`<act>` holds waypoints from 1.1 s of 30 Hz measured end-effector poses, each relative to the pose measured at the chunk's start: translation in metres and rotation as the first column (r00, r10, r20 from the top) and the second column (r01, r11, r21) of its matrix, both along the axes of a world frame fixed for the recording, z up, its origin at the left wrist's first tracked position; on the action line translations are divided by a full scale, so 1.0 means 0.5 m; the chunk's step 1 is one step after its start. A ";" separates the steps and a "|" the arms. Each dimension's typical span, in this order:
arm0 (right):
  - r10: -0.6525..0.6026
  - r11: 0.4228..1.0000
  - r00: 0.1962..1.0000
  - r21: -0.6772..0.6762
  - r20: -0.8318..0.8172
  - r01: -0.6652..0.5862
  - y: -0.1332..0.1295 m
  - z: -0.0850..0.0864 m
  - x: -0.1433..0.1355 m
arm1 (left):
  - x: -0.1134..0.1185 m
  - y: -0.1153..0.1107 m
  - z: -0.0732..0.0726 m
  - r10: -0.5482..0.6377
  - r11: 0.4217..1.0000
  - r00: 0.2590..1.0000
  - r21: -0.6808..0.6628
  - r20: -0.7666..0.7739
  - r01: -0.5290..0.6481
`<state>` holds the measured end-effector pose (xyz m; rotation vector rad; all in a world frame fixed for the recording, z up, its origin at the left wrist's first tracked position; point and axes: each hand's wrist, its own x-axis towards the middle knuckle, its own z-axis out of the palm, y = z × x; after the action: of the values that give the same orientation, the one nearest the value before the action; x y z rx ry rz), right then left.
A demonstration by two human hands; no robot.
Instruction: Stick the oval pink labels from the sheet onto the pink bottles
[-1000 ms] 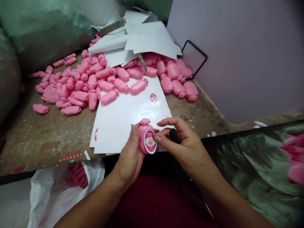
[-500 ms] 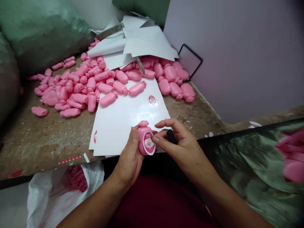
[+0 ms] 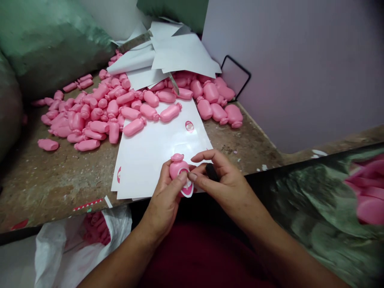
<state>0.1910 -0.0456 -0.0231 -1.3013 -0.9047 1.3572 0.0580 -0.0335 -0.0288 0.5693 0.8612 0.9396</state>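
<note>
My left hand (image 3: 163, 200) is closed around a small pink plastic bottle (image 3: 176, 169), held over the front edge of the white sheets. An oval pink-and-white label (image 3: 188, 189) sits on the bottle's front, with my left thumb lying across it. The label's lower tip extends past the thumb. My right hand (image 3: 220, 176) is beside the bottle, its thumb tip at the label's edge and its index finger raised and curved. Among the curled right fingers is a short black cylindrical object (image 3: 212, 172); its other end is hidden.
White sticker sheets (image 3: 156, 156) with a few labels left lie on the worn table (image 3: 75, 172). Many unlabelled pink bottles (image 3: 99, 108) are heaped behind. Loose white papers (image 3: 183, 54) cover some. A white sack (image 3: 51, 248) hangs below; a grey panel (image 3: 294, 72) stands right.
My left thumb has moved from the bottle's side onto the label. The bottle has tilted slightly, and my right thumb stays at the label's edge. The whole view has shifted a little.
</note>
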 end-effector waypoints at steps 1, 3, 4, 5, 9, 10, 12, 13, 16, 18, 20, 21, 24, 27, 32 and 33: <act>-0.002 1.000 1.000 0.002 0.000 0.002 0.000 0.001 -0.001 | 0.001 0.000 0.000 0.013 1.000 1.000 0.001 -0.009 -0.013; -0.001 1.000 1.000 0.005 0.000 0.001 0.001 0.004 -0.003 | 0.003 0.000 0.000 0.024 1.000 0.999 0.015 -0.026 -0.024; 0.002 1.000 1.000 0.004 0.002 -0.002 0.001 0.006 -0.003 | 0.003 -0.001 -0.001 0.025 0.999 0.999 0.030 -0.035 -0.024; 0.005 1.000 1.000 0.003 0.003 -0.005 0.001 0.007 -0.003 | 0.003 -0.002 -0.002 0.023 0.999 0.999 0.045 -0.046 -0.021; 0.016 1.000 1.000 0.015 0.005 -0.016 0.001 0.007 -0.004 | 0.001 -0.003 -0.004 0.021 0.997 0.994 0.078 -0.103 -0.013; 0.019 1.000 1.000 0.022 0.008 -0.019 0.001 0.005 -0.004 | 0.001 -0.003 -0.004 0.028 0.997 0.993 0.081 -0.113 -0.019; 0.025 0.999 0.999 0.031 0.027 -0.026 0.000 0.003 -0.005 | 0.003 -0.001 -0.003 0.043 0.996 0.992 0.085 -0.121 -0.033; 0.028 0.999 0.998 0.030 0.047 -0.030 0.000 0.003 -0.005 | 0.004 0.000 -0.003 0.058 0.995 0.991 0.088 -0.122 -0.047; 0.068 0.997 0.982 0.033 0.176 -0.074 -0.002 0.010 -0.001 | 0.006 0.001 -0.001 0.093 0.993 0.988 0.088 -0.119 -0.083; 0.099 0.992 0.941 0.047 0.324 -0.121 -0.003 0.018 0.006 | 0.006 0.001 0.001 0.090 0.993 0.989 0.088 -0.120 -0.079; 0.132 0.984 0.875 0.048 0.466 -0.173 -0.005 0.026 0.016 | 0.005 0.001 0.004 0.087 0.993 0.989 0.087 -0.115 -0.077; 0.145 0.981 0.848 0.040 0.510 -0.191 -0.006 0.028 0.021 | 0.004 0.001 0.005 0.089 0.994 0.990 0.076 -0.106 -0.081; 0.133 0.982 0.827 0.043 0.546 -0.186 -0.010 0.028 0.035 | -0.001 0.006 0.013 0.048 0.999 0.998 -0.021 -0.044 -0.049; 0.041 0.984 0.836 0.124 0.547 -0.130 -0.010 0.023 0.043 | -0.010 0.016 0.024 -0.004 0.991 1.000 -0.136 0.020 0.007; 0.002 0.978 0.867 0.180 0.498 -0.105 -0.009 0.022 0.038 | -0.029 0.027 0.036 -0.001 0.977 0.999 -0.214 0.048 0.011; 0.002 0.978 0.876 0.184 0.482 -0.104 -0.009 0.023 0.036 | -0.032 0.027 0.036 -0.012 0.977 0.999 -0.211 0.047 0.022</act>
<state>0.2088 -0.0498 -0.0117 -1.4863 -1.3905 0.9559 0.0421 -0.0202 -0.0110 0.3696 0.9012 0.8300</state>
